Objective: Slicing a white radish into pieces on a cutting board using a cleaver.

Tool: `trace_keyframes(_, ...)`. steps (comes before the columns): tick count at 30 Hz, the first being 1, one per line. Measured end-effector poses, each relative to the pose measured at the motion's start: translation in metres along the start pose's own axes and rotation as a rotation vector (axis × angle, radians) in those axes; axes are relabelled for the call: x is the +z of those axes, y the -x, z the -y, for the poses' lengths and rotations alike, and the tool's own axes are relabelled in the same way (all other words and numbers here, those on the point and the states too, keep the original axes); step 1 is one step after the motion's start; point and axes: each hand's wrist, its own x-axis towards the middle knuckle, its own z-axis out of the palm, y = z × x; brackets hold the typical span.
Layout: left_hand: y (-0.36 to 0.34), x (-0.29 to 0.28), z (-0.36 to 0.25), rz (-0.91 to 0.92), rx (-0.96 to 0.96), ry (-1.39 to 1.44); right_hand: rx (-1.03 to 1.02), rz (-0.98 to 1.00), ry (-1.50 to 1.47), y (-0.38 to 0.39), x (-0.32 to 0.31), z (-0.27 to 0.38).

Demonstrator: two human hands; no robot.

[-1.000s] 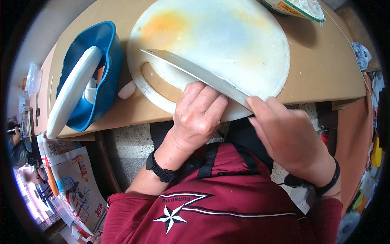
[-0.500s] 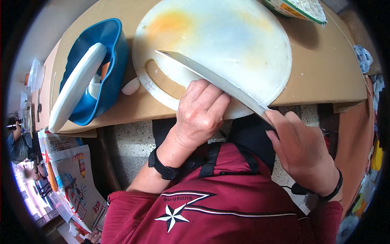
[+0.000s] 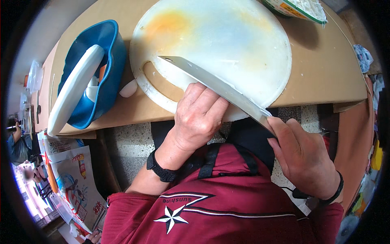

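Note:
My right hand (image 3: 302,146) grips the handle end of a wide-bladed kitchen knife (image 3: 203,79). The blade slants over the near half of a round white cutting board (image 3: 243,53), its tip toward the far left. My left hand (image 3: 201,110) is closed, knuckles against the near face of the blade; whatever lies under its fingers is hidden. Thin white slivers sit by the blade. On the left, a long peeled white radish (image 3: 77,87) leans across a blue plastic basin (image 3: 120,57), with smaller white and orange pieces inside.
A white chunk (image 3: 128,88) lies between basin and board. At the far right stands a green-rimmed bowl (image 3: 298,9) of white shreds. The brown tabletop (image 3: 321,81) has a curved edge near my body. A printed bag (image 3: 77,175) hangs at the left; another person's hand shows below it.
The knife and both hands have shifted slightly, the blade tip moving a little nearer to me. The basin and board appear a touch further left.

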Motion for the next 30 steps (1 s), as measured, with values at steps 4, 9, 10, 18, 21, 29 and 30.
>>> trace_keyframes(4,0.001,-0.001,0.000,0.022,-0.015,-0.005,0.004,0.006,-0.015,-0.003,-0.002,0.001)
trace_keyframes(9,-0.003,-0.001,0.000,0.014,0.015,-0.004,-0.002,0.003,-0.060,-0.024,0.006,-0.007)
trace_keyframes(10,-0.003,-0.002,0.000,0.014,0.015,-0.008,-0.004,-0.001,-0.075,-0.033,0.009,-0.007)
trace_keyframes(18,-0.002,-0.001,0.001,0.011,0.026,-0.021,0.008,-0.043,0.092,-0.036,0.012,-0.005)
trace_keyframes(21,-0.001,-0.001,0.001,0.002,0.021,-0.035,0.052,-0.001,0.023,-0.026,0.006,-0.002)
trace_keyframes(29,-0.001,0.000,0.001,-0.010,0.011,-0.026,-0.005,-0.003,-0.012,-0.006,0.000,-0.003)
trace_keyframes(30,-0.001,0.001,0.001,-0.020,0.011,-0.022,-0.003,0.000,-0.031,-0.006,0.000,-0.003)
